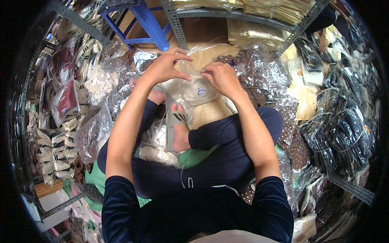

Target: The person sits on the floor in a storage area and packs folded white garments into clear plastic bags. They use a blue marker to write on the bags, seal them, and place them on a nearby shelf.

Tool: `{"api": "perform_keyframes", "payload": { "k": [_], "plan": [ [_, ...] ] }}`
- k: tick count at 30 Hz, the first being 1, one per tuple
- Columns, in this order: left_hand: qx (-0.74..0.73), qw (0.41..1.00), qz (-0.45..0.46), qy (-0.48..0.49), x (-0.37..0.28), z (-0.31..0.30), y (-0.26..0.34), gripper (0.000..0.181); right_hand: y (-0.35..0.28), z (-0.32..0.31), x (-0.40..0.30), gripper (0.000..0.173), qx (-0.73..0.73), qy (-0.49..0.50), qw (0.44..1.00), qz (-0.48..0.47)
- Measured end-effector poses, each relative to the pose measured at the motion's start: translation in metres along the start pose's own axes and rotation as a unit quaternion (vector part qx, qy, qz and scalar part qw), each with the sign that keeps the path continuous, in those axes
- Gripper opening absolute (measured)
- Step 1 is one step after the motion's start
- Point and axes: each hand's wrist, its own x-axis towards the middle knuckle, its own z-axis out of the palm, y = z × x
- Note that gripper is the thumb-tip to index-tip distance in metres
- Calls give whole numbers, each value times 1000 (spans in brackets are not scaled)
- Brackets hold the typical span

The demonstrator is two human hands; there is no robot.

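Observation:
A clear plastic bag point(202, 88) with pale folded cloth inside and a blue handwritten numeral lies in front of me, above the wooden floor. Its upper edge is pinched between the thumb and fingers of my right hand point(222, 77). At the bag's upper left, my left hand point(168, 68) is spread with thumb and fingers apart, and nothing shows gripped in it. Just below the bag is my foot in a grey slide sandal point(176, 121). More clear plastic runs down beside that sandal.
A blue plastic stool point(136, 24) stands at the upper left beside a perforated metal shelf post point(176, 27). Bagged brown dotted garments point(258, 73) and tied bundles of black bagged garments point(337, 133) lie to the right. Another person's hand point(323, 42) is at the upper right.

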Motion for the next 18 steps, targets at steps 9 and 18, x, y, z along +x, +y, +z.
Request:
{"api": "perform_keyframes", "payload": {
  "k": [9, 18],
  "plan": [
    [54, 996, -9, -65, 15, 6, 7, 26, 2, -2, 0, 16, 21, 23, 999, 8],
    [-65, 994, -62, -55, 7, 8, 2, 20, 0, -12, 4, 21, 28, -22, 996, 77]
  ]
}}
